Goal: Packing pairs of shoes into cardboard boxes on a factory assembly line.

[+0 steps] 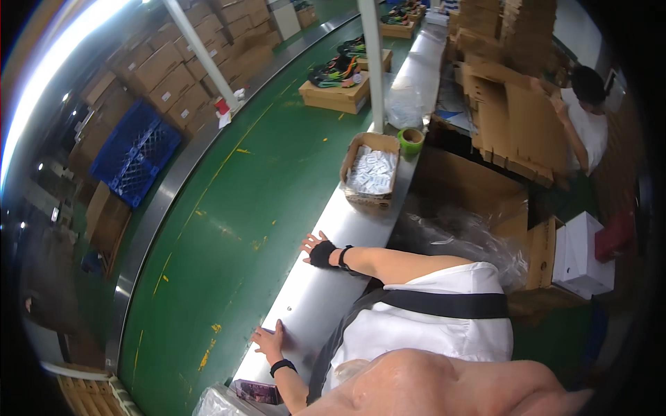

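Note:
My left hand point(269, 341) rests on the bare metal ledge point(309, 299) beside the green conveyor belt point(208, 263), with its fingers spread and nothing in it. Farther along, my right hand point(319, 250) lies flat on the same ledge, fingers apart and empty. It has a black covering around the palm, and a dark band circles the wrist. Beyond it stands an open cardboard box point(351, 182) of small white packets point(374, 170). A smartphone point(258, 392) lies near my left forearm, next to clear plastic wrap point(220, 403).
A green tape roll point(411, 141) sits behind the packet box. Cartons point(333, 98) topped with colourful straps ride the belt. At right are a large open carton point(479, 177) with clear plastic and a co-worker point(590, 128) handling cardboard. Stacked boxes and a blue pallet point(135, 152) stand across the belt.

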`<state>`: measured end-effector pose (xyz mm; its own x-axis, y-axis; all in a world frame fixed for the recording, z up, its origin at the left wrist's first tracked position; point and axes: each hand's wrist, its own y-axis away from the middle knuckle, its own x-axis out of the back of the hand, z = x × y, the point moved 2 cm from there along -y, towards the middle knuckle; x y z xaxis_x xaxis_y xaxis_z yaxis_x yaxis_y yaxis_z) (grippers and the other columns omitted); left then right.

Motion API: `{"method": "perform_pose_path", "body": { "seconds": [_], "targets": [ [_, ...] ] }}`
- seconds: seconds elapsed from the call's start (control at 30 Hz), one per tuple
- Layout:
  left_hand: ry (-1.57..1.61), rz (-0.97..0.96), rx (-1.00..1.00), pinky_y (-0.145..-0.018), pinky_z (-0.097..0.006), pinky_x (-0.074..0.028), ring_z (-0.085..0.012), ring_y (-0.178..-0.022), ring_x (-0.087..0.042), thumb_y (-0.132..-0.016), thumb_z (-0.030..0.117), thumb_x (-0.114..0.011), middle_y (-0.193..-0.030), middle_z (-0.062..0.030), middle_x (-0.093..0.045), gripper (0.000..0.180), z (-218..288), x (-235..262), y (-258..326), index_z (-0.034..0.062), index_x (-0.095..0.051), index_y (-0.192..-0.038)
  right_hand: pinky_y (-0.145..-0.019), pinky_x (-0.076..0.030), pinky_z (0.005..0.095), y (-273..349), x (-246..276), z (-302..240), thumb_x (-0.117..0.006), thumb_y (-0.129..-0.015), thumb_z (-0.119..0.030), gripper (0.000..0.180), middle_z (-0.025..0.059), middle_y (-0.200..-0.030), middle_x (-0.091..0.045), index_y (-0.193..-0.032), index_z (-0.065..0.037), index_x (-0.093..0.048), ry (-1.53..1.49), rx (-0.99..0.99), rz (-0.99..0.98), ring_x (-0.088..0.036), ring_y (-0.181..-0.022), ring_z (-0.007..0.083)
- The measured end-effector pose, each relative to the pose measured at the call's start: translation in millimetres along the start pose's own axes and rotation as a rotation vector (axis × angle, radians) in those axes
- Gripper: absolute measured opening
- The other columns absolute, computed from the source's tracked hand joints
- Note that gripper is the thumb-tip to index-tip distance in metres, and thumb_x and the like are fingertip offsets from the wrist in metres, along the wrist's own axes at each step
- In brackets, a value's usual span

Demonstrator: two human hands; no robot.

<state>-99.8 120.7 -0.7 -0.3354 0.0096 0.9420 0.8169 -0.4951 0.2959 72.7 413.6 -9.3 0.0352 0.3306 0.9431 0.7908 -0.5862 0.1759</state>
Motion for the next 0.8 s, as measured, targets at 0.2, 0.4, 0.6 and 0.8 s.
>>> {"method": "perform_pose_path", "body": {
  "seconds": [0.2,0.4,0.6,0.8],
  "targets": [
    [0.054,-0.086,0.026,-0.091,-0.069,-0.006,-0.0373,-0.130,-0.004,-0.068,0.065,-0.050,-0.136,-0.0274,-0.014,0.098,23,12,15,-0.0023,-0.020,-0.132,-0.087,-0.028,0.0453,8,-11,8,-0.057,-0.073,-0.034,0.032,0.0070,-0.103,-0.051,-0.095,-0.010,-0.054,-0.014,0.069,0.526,-0.040,-0.108,0.0243],
    [-0.002,0.018,0.016,-0.091,-0.068,-0.003,-0.0394,-0.130,-0.002,-0.065,0.070,-0.049,-0.136,-0.0293,-0.013,0.106,23,5,22,-0.0064,-0.018,-0.131,-0.083,-0.030,0.0399,-7,-13,5,-0.054,-0.076,-0.031,0.024,0.0073,-0.095,-0.054,-0.086,-0.009,-0.058,-0.005,0.087,0.468,-0.044,-0.100,0.0221],
    [-0.001,0.052,-0.004,-0.091,-0.069,-0.002,-0.0398,-0.129,-0.004,-0.065,0.068,-0.051,-0.135,-0.0292,-0.015,0.104,32,14,25,-0.0062,-0.019,-0.131,-0.080,-0.031,0.0377,-9,-10,5,-0.055,-0.074,-0.028,0.021,0.0061,-0.088,-0.055,-0.080,-0.009,-0.059,-0.005,0.142,0.560,-0.046,-0.092,0.0219],
    [0.008,0.046,0.008,-0.092,-0.068,-0.001,-0.0387,-0.130,-0.003,-0.065,0.066,-0.052,-0.135,-0.0282,-0.016,0.103,29,13,25,-0.0055,-0.020,-0.131,-0.081,-0.031,0.0384,-7,-9,3,-0.055,-0.073,-0.026,0.020,0.0069,-0.089,-0.055,-0.079,-0.008,-0.060,-0.039,0.134,0.566,-0.047,-0.093,0.0219]
  ]
}}
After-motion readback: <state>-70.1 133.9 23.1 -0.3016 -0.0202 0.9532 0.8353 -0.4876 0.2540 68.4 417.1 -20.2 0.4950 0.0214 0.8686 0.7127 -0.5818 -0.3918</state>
